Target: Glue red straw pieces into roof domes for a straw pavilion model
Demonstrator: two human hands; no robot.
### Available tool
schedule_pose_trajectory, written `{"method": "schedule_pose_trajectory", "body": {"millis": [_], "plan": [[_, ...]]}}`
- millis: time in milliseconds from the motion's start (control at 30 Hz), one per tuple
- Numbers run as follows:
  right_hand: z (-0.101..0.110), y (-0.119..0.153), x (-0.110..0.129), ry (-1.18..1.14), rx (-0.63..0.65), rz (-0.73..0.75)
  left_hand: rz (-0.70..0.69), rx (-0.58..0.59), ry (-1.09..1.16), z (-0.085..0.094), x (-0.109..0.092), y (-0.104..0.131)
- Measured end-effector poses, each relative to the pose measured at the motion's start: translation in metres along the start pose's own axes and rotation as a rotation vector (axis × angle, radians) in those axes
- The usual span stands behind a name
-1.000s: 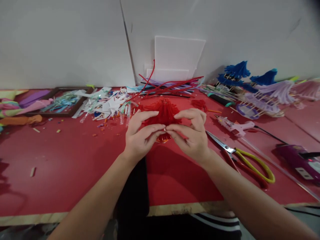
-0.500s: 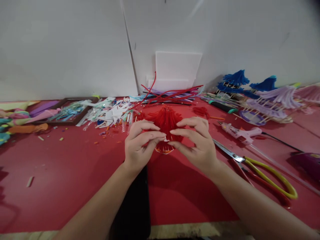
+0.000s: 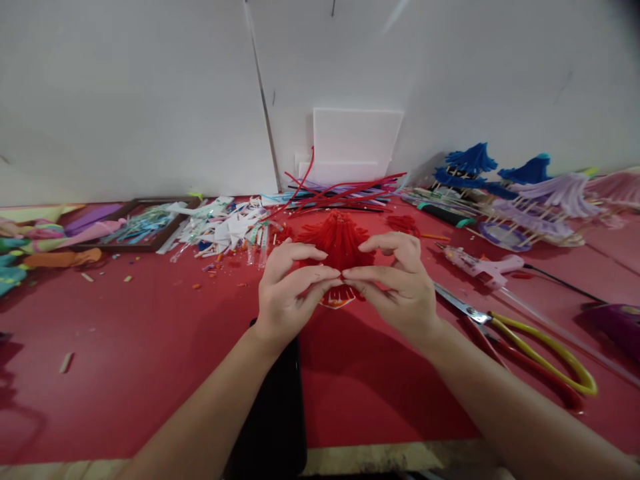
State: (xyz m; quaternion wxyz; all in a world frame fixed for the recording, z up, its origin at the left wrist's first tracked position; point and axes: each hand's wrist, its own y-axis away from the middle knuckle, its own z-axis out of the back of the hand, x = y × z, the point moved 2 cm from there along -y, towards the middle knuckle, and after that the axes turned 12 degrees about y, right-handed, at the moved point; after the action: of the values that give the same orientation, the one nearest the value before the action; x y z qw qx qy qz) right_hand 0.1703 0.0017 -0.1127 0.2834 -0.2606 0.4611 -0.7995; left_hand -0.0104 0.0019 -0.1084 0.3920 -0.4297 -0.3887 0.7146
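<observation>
My left hand (image 3: 293,290) and my right hand (image 3: 400,287) meet at the fingertips, each thumb and index finger pinched together. Whatever lies between them is too small and covered to name. Just behind the fingers stands a red pipe-cleaner roof shape (image 3: 337,233), cone-like with fuzzy strands fanning downward; the hands cover part of it. Below the fingertips shows a pale base edge (image 3: 337,303) with orange marks, under red strands. A black phone-like slab (image 3: 275,413) lies partly beneath my left forearm.
To the right lie yellow-and-red-handled scissors (image 3: 530,347) and a pink glue gun (image 3: 483,263) with its cord. Blue roof shapes (image 3: 473,160) and lilac ones (image 3: 555,193) stand behind. Red pipe cleaners (image 3: 350,193), white scraps (image 3: 230,223) and a brown frame (image 3: 143,248) line the back.
My fingertips have come together; a small white piece seen between them before is now hidden. Both hands have shifted slightly right in the view.
</observation>
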Motion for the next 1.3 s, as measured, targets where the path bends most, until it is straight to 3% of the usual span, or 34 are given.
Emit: {"method": "schedule_pose_trajectory", "body": {"millis": [233,533,1033,1300], "plan": [[0.000,-0.002,0.008,0.031,0.022,-0.093,0.009,0.002,0.003,-0.002,0.000,0.000],[0.003,-0.001,-0.002,0.010,-0.015,-0.013,0.071,0.040,0.069,0.004,0.005,-0.001],[0.002,-0.001,0.006,0.072,-0.014,0.064,-0.013,0.070,0.007,-0.001,0.003,-0.001],[-0.003,0.002,0.005,0.066,0.021,0.010,-0.024,0.091,-0.036,-0.004,0.000,0.000]]}}
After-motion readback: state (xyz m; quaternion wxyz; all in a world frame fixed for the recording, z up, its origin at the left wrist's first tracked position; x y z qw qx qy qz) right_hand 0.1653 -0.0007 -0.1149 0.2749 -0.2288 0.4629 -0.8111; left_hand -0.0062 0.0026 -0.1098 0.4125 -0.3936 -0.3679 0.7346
